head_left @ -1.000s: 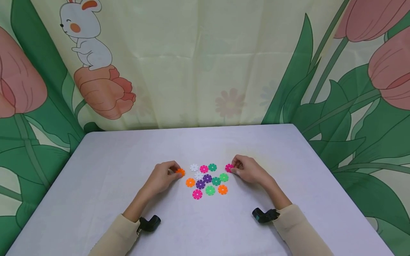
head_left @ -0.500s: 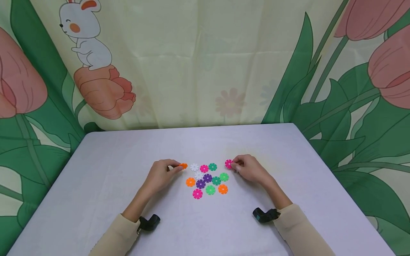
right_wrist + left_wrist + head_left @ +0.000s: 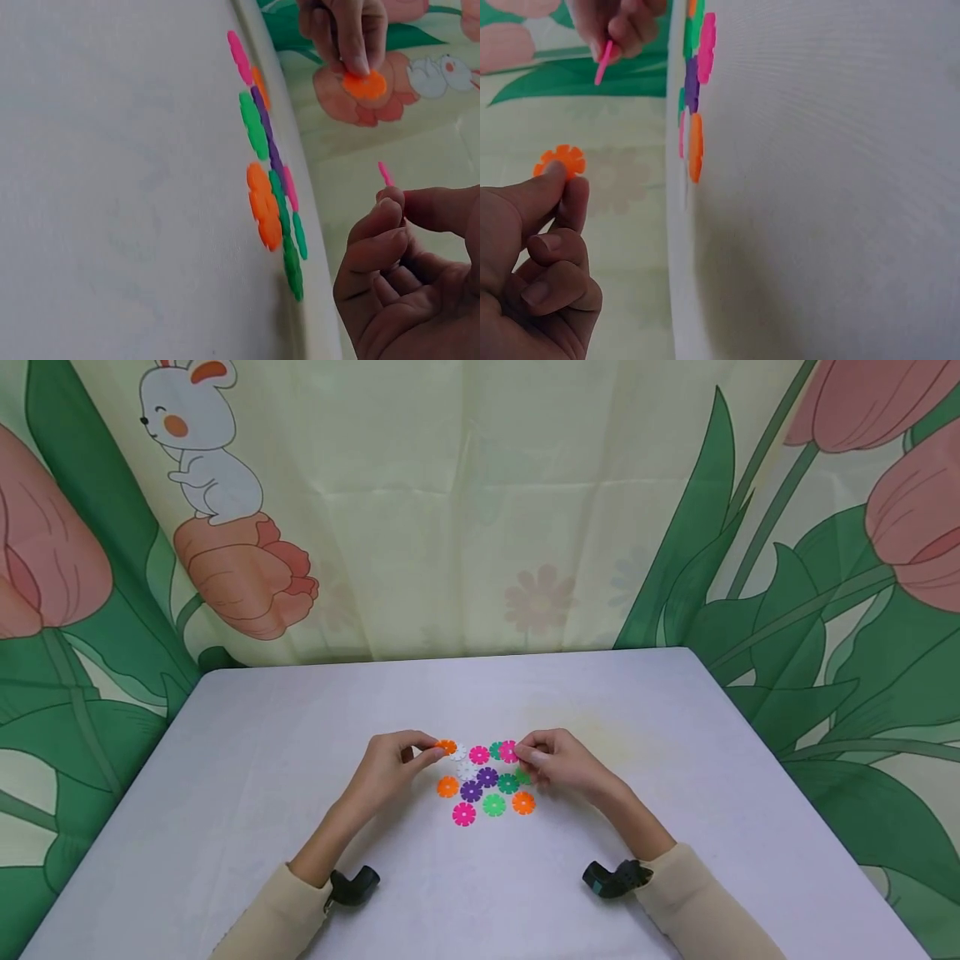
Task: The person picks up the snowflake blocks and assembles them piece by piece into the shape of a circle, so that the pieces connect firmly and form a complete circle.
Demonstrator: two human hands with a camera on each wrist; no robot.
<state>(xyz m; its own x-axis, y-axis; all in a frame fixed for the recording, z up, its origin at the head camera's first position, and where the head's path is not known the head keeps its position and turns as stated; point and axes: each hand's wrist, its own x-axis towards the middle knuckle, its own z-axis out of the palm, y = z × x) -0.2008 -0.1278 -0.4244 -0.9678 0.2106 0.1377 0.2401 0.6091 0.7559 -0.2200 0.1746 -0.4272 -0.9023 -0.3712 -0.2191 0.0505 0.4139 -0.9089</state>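
My left hand (image 3: 392, 766) pinches an orange notched flower disc (image 3: 564, 159) between thumb and forefinger, raised off the table at the left of the loose discs. Opposite it, my right hand (image 3: 564, 763) pinches a pink notched disc (image 3: 508, 752), seen edge-on in the right wrist view and also held above the table. Under and between the hands lie several flat discs: a purple disc (image 3: 487, 777), a light green disc (image 3: 494, 805), an orange disc (image 3: 523, 802), a pink disc (image 3: 464, 814) and others. White discs are partly hidden behind the held orange one.
The discs lie on a table (image 3: 225, 777) with a white cover. A printed curtain (image 3: 420, 527) with tulips and a rabbit hangs behind its far edge. Each wrist wears a small black camera (image 3: 356, 887).
My left hand has lifted the orange disc and moved it right, towards the middle. The right hand, with the pink disc, has moved left over the loose discs. The two held discs are closer together.
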